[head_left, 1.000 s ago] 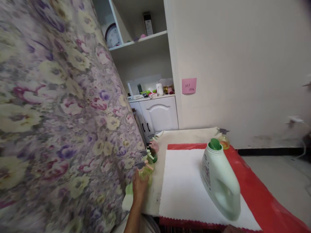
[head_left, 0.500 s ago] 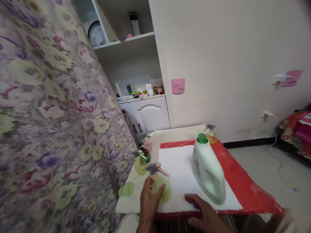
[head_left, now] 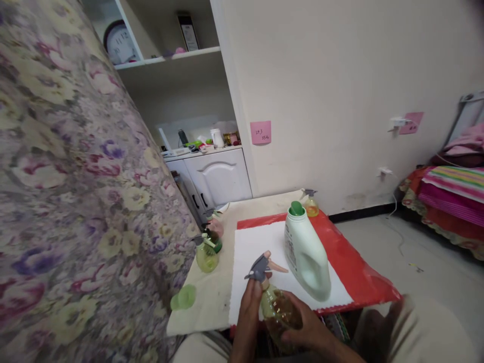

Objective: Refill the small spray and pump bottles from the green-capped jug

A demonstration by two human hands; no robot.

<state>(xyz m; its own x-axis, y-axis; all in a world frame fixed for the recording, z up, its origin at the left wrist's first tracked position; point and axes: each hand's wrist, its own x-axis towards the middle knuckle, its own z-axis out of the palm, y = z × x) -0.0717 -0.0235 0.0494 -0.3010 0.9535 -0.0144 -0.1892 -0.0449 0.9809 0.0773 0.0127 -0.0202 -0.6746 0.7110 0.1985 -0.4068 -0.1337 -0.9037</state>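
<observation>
A clear spray bottle (head_left: 278,307) with a grey and peach trigger head is tilted above the table's near edge, between my two hands. My left hand (head_left: 251,302) grips it at the neck, just under the sprayer. Around the body of the bottle, my right hand (head_left: 306,322) has its fingers closed on the right side. Beyond them a large pale green detergent jug (head_left: 308,257) stands uncapped at the top, its neck showing green inside. It rests on a white sheet (head_left: 260,237).
Several spray bottles, one yellow-green (head_left: 206,258), stand along the table's left side; another (head_left: 311,204) is at the far right corner. Pale green round caps (head_left: 183,297) lie near left. Red plastic (head_left: 351,262) edges the sheet. A floral curtain (head_left: 94,201) hangs left.
The spray bottle has been lifted off the white sheet and tilted toward me. My right hand, apart from it before, now holds its body. The view has turned right.
</observation>
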